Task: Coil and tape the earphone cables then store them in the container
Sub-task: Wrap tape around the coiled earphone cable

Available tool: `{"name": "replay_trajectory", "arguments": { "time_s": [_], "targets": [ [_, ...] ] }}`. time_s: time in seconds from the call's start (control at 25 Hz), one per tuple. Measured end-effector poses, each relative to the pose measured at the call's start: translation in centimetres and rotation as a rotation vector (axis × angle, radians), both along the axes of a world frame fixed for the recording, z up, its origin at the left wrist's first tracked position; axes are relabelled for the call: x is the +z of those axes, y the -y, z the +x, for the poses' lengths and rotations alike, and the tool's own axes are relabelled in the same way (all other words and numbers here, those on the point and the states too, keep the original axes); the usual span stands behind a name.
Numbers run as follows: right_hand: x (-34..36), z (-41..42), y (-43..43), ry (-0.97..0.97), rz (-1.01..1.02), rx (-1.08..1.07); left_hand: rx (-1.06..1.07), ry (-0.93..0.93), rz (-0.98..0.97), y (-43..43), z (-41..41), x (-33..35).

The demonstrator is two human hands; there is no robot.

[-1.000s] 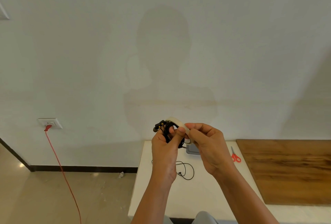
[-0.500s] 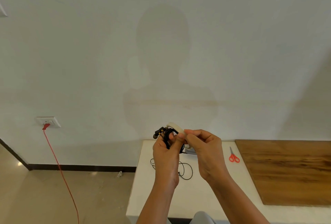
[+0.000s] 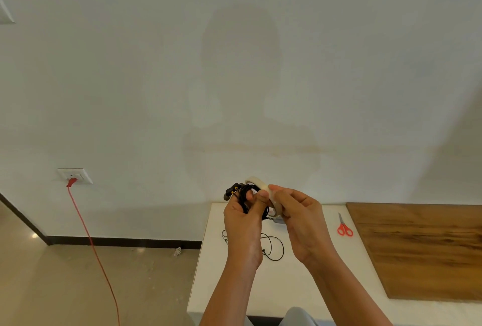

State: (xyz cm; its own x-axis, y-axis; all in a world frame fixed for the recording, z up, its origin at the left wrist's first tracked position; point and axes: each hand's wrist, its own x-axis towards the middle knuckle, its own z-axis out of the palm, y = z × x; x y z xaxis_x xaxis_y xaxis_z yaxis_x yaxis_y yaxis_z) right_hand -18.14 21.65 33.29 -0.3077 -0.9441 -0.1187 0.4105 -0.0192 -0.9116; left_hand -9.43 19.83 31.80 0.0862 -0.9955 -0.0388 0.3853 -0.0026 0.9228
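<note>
Both hands are raised in front of the pale, smooth wall (image 3: 365,64), above the far edge of a white matte surface (image 3: 281,284). The left hand (image 3: 242,224) stands upright, palm toward the camera. Its grip is clamped on a tight black coil (image 3: 247,191) of thin earphone wire, the thumb pressed over the loops and two dark earbuds sticking out at upper left. The right hand (image 3: 300,221) comes in from the right with fingers bent, its grip pinched on an off-white ring of tape (image 3: 258,181) that sits against the coil.

A second thin black cable (image 3: 273,250) lies in loose loops on the surface below the hands. A grey container (image 3: 278,220) shows only as a sliver behind the right hand.

Red-handled scissors (image 3: 344,227) lie to the right, apart from the hands and just beside a grained wooden board (image 3: 422,247). The surface's left edge drops to a glossy beige floor (image 3: 65,286), where a red cord (image 3: 91,242) runs down from a white socket (image 3: 75,175).
</note>
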Motion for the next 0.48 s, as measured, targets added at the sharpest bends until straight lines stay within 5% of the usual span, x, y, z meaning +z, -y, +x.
{"name": "replay_trajectory", "arguments": {
  "time_s": [0.32,0.48],
  "targets": [
    [0.7,-0.4,0.1,-0.024,-0.027,0.055,0.022,0.012,0.013,0.0,0.2,0.4],
    [0.6,-1.6,-0.2,-0.34,-0.174,0.168,0.04,0.011,0.028,0.3,0.8,1.2]
  ]
}}
